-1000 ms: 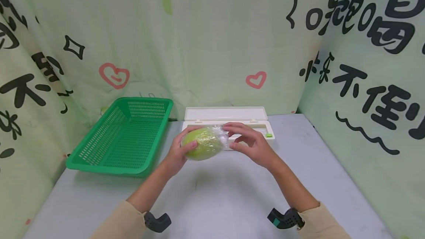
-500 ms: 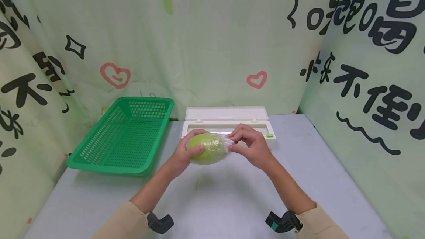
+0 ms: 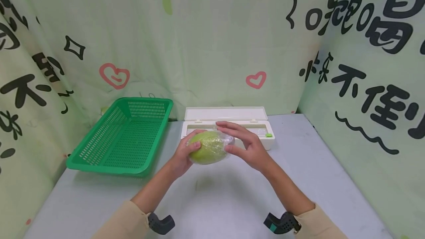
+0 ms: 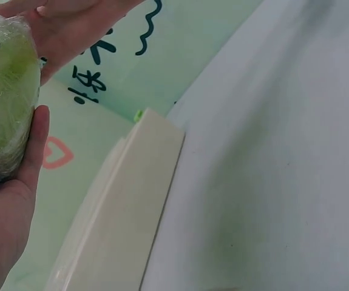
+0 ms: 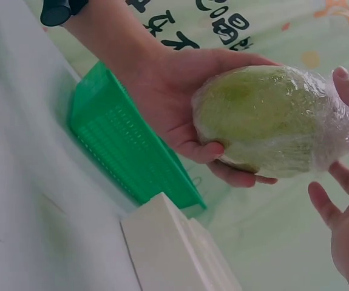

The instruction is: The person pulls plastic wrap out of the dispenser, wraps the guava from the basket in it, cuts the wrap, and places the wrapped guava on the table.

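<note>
A yellow-green oval fruit (image 3: 208, 148), wrapped in clear cling film, is held above the table in front of me. My left hand (image 3: 183, 155) grips its left end, with the thumb on the near side and the fingers partly hidden behind. At the other end, my right hand (image 3: 247, 145) has its fingers extended and spread close to the bunched film (image 5: 338, 130); the head view does not settle whether they touch. Behind the hands lies a white cling film dispenser (image 3: 270, 144), its lid (image 3: 225, 113) raised and a small green slider (image 3: 268, 135) at its right end.
A green plastic basket (image 3: 109, 169) with perforated sides stands on the table's left, beside the dispenser. The pale table (image 3: 212, 202) is bounded at the back and sides by printed curtains (image 3: 199, 47).
My right hand first closed its fingers on the film at the fruit's right end, then spread them again. The fruit has shifted slightly right and toward me.
</note>
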`<state>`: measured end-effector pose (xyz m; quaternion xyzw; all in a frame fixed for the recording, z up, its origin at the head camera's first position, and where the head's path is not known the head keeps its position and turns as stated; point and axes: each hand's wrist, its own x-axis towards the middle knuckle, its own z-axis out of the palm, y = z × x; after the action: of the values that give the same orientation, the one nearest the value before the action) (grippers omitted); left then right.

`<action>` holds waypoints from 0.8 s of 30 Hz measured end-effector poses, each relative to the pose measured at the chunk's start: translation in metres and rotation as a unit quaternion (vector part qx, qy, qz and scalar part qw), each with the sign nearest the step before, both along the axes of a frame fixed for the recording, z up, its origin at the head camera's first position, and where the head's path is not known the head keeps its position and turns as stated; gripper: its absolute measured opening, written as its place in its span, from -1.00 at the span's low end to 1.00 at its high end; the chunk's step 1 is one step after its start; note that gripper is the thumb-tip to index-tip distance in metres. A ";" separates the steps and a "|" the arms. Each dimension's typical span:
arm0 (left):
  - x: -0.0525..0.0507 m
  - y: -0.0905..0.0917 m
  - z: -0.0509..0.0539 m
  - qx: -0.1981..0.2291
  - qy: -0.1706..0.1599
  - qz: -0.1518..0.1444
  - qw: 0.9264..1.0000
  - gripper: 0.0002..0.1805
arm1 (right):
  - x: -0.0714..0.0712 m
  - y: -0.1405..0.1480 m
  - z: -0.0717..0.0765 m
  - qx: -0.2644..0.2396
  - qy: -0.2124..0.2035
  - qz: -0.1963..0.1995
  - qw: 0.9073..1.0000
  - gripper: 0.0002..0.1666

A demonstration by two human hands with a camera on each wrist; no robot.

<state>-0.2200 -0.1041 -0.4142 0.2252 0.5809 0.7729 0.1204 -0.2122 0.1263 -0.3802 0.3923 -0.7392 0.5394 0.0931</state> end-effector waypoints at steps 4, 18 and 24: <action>0.001 0.004 0.000 0.004 0.005 -0.007 1.000 -0.67 | 0.001 -0.004 0.001 0.001 0.037 -0.012 0.999 -0.55; 0.001 0.009 -0.003 -0.038 -0.018 0.043 0.998 -0.60 | 0.002 -0.011 -0.007 0.134 0.281 -0.146 0.939 -0.65; 0.002 0.011 -0.003 -0.038 -0.032 0.018 0.999 -0.67 | 0.001 -0.014 -0.014 0.159 0.318 -0.161 0.921 -0.46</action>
<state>-0.2176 -0.0931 -0.4170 0.1849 0.6100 0.7589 0.1337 -0.2116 0.1123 -0.3939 0.4289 -0.7999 0.2392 0.3450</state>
